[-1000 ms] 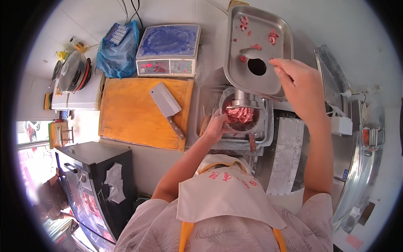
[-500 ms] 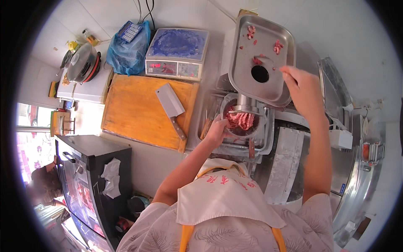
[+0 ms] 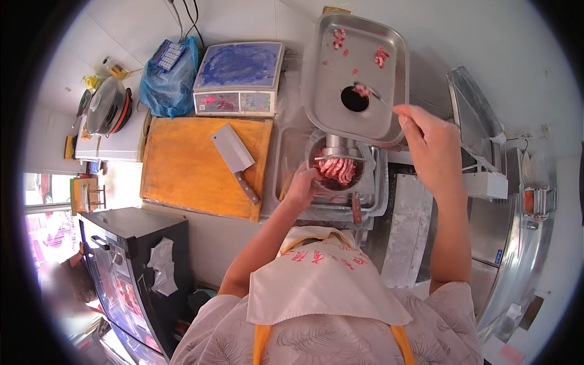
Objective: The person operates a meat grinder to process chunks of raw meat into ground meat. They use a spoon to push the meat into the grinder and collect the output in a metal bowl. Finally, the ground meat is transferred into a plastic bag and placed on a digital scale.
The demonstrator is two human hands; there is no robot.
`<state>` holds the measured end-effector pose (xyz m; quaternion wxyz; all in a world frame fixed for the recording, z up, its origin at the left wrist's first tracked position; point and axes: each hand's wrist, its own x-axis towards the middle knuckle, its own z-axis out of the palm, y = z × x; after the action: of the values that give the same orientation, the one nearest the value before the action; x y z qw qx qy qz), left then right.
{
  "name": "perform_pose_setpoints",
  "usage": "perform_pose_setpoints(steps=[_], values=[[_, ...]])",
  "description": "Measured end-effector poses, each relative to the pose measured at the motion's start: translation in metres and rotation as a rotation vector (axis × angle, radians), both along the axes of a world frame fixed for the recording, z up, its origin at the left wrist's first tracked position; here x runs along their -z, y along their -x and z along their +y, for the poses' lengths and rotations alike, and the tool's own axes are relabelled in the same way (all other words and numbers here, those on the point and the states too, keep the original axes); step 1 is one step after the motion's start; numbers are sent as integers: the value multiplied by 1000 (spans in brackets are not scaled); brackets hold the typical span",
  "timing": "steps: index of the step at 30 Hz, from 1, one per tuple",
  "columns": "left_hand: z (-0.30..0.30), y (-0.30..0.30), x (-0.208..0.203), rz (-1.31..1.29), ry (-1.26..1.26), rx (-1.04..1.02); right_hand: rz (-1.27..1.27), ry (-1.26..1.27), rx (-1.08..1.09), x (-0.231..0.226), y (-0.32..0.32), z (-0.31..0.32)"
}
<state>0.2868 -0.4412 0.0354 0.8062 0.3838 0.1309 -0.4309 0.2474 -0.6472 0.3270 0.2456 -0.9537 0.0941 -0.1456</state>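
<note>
My left hand [image 3: 302,184] is closed on the rim of a metal bowl [image 3: 358,180] below the outlet of the meat grinder [image 3: 340,143]. Strands of ground meat [image 3: 336,170] hang from the outlet into the bowl. Above it sits the grinder's steel feed tray [image 3: 389,64], with a round dark feed hole [image 3: 351,102]. Over the tray's near right side, my right hand [image 3: 427,137] pinches a thin metal utensil [image 3: 378,96]; its exact kind is hard to make out. At its far end, a piece of meat [image 3: 361,90] lies at the edge of the hole.
More meat bits [image 3: 382,56] lie in the tray. To the left, a cleaver [image 3: 233,149] rests on a wooden cutting board [image 3: 182,164], with a scale [image 3: 237,70] and a blue plastic bag [image 3: 173,85] behind. Another knife [image 3: 356,208] lies near the bowl. A person [image 3: 67,286] is at far left.
The utensil's end and the meat have moved from beyond the hole to its edge, my right hand drawing slightly nearer. My left hand still holds the bowl. The whole view has shifted somewhat.
</note>
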Motion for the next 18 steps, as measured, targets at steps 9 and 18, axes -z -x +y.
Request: perform_pose_setpoints(steps=[9, 18], values=[[-5, -1, -3, -16, -31, -8, -97, 118, -26, 6, -32, -15], [1, -2, 17, -54, -43, 4, 103, 208, -120, -8, -8, -3]])
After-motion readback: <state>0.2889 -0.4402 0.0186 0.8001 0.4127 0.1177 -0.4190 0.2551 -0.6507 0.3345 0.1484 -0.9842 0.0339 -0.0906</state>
